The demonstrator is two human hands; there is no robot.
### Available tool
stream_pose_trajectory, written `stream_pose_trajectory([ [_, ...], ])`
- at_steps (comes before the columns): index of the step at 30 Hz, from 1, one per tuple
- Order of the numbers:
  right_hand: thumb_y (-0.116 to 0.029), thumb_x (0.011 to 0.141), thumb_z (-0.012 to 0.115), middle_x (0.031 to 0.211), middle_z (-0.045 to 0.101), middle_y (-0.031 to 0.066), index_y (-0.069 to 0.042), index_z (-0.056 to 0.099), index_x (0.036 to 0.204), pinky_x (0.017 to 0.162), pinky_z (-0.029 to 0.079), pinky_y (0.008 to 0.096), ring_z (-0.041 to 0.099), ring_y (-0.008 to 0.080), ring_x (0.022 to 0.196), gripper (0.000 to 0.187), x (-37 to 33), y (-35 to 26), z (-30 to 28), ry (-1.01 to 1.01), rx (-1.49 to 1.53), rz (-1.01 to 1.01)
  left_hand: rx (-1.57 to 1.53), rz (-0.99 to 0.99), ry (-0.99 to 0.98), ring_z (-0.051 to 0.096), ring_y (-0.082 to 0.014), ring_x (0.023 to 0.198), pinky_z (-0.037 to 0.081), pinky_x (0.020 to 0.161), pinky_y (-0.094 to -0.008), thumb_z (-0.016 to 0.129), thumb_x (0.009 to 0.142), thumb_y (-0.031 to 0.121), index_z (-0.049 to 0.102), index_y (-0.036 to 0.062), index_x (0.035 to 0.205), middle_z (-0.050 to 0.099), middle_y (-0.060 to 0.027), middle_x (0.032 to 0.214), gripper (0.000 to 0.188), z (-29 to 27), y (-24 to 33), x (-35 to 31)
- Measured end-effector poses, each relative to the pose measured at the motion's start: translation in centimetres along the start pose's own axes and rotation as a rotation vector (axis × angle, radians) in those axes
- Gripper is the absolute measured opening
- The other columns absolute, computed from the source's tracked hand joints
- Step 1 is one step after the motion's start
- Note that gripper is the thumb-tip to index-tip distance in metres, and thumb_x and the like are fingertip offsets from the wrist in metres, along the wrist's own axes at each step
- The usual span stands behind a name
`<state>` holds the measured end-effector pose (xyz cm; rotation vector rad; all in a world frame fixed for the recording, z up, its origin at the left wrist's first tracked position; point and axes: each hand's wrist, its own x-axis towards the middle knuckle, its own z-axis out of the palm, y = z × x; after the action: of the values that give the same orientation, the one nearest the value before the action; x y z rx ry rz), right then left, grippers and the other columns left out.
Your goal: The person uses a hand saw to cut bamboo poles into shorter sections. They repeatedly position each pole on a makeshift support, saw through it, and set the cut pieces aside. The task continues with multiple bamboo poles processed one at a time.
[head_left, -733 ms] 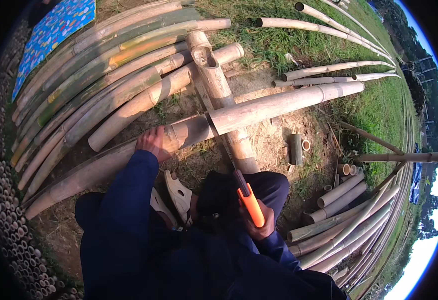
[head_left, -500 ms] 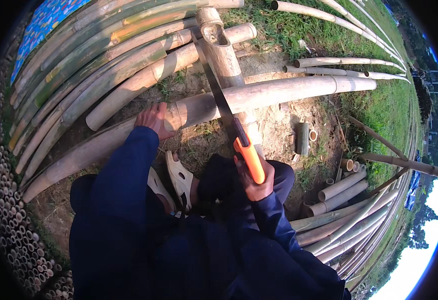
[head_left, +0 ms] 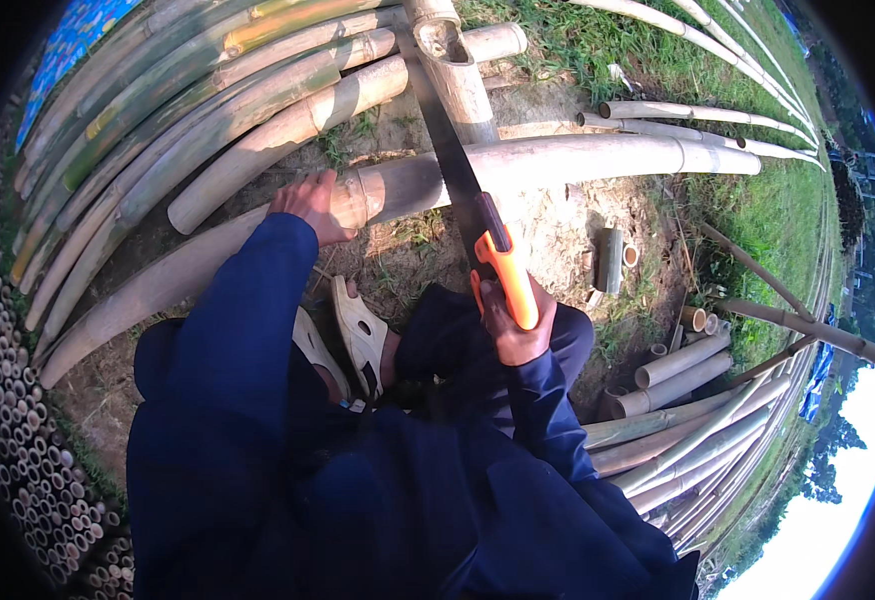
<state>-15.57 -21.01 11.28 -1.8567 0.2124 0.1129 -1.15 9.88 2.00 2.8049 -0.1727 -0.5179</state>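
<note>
One saw, farther across bamboo

Bamboo pole: thick, tan, ringed with joints, lying crosswise.
Saw: long dark blade, orange handle, slanting across the pole, tip beyond it.

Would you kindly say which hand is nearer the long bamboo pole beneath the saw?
The left hand, resting on the bamboo pole; the right hand, on the orange saw handle, is apart, toward the body.
</note>
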Motion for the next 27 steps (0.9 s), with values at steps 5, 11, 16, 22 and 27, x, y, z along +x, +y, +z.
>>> stream_pose_trajectory([
  [5, -0.001, 0.094, 0.072, 0.105, 0.072, 0.0145, 0.006, 0.067, 0.12, 0.085, 0.054, 0.0312, 0.068, 0.0194, 0.095, 0.027, -8.3, 0.4, -3.0, -0.034, -0.152, -0.022, 0.077, -0.063, -0.071, 0.065, -0.04, 0.119, 0.048, 0.103, -0.0519, 0.09, 0.059, 0.046, 0.054, 0.0058, 0.137, 0.067, -0.021, 0.125, 0.095, -1.1, -0.5, -0.5],
  [11, -0.004, 0.092, 0.075, 0.104, 0.079, 0.0119, 0.004, 0.069, 0.125, 0.086, 0.058, 0.0289, 0.076, 0.017, 0.093, 0.034, -7.4, 0.0, -2.9, -0.016, -0.17, 0.036, 0.02, -0.037, 0.003, 0.065, -0.0383, 0.12, 0.049, 0.103, -0.0537, 0.09, 0.06, 0.045, 0.055, 0.0069, 0.133, 0.067, -0.0204, 0.125, 0.089, 0.1, 0.0, -0.5],
  [16, -0.004, 0.096, 0.071, 0.094, 0.07, 0.0038, 0.005, 0.068, 0.116, 0.079, 0.05, 0.027, 0.062, 0.0099, 0.087, 0.022, -0.2, 0.6, 1.4, -0.061, -0.135, -0.094, 0.093, -0.025, -0.077, 0.064, -0.0369, 0.122, 0.05, 0.103, -0.0543, 0.09, 0.06, 0.046, 0.054, 0.0081, 0.128, 0.067, -0.019, 0.124, 0.085, -1.2, -0.1, 0.0],
  [22, -0.007, 0.093, 0.074, 0.107, 0.079, 0.0139, 0.005, 0.069, 0.128, 0.087, 0.058, 0.0299, 0.077, 0.0184, 0.096, 0.037, -13.3, 0.0, -5.9, -0.069, -0.418, -0.061, 0.059, -0.043, -0.1, 0.065, -0.0369, 0.121, 0.049, 0.105, -0.0539, 0.091, 0.058, 0.048, 0.054, 0.008, 0.13, 0.066, -0.0175, 0.126, 0.091, -0.5, -0.3, -0.5],
  [27, -0.004, 0.092, 0.071, 0.075, 0.065, 0.0119, 0.003, 0.066, 0.097, 0.063, 0.051, 0.034, 0.062, 0.0175, 0.066, 0.01, 2.2, 0.1, 1.7, -0.048, -0.117, -0.107, 0.061, -0.034, -0.104, 0.066, -0.0377, 0.12, 0.048, 0.106, -0.0526, 0.09, 0.059, 0.052, 0.053, 0.0076, 0.138, 0.067, -0.0181, 0.128, 0.098, -0.9, -0.5, 0.6],
])
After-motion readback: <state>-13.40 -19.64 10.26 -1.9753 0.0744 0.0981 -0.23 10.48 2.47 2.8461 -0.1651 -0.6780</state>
